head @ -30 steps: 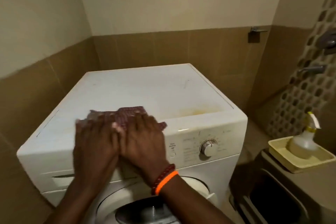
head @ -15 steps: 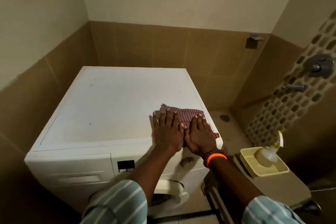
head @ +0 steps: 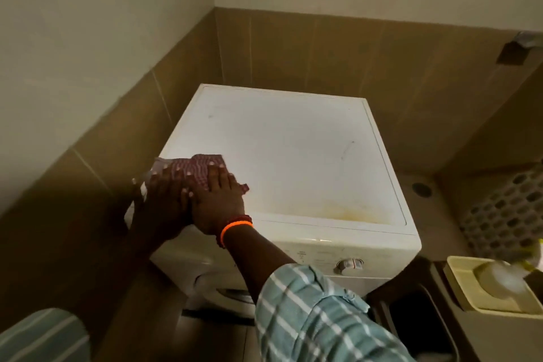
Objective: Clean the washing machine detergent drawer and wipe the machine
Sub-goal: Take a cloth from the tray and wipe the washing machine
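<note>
A white front-loading washing machine (head: 293,150) stands in a tiled corner, seen from above. A red-and-white checked cloth (head: 194,169) lies at the front left corner of its top. My left hand (head: 164,203) and my right hand (head: 217,200) press flat on the cloth side by side, fingers spread. An orange band and red beads circle my right wrist. A yellowish stain (head: 352,211) marks the top near its front right edge. The control dial (head: 349,264) shows on the front panel. My arms hide the detergent drawer.
Brown tiled walls close in on the left and behind the machine. A cream tray (head: 458,282) with a spray bottle (head: 502,273) sits on a ledge at the right. A floor drain (head: 421,189) lies right of the machine. A dark bin (head: 417,320) stands below the ledge.
Both hands slid the cloth from the right front of the machine's top across to its left front corner. The camera view shifted left and higher.
</note>
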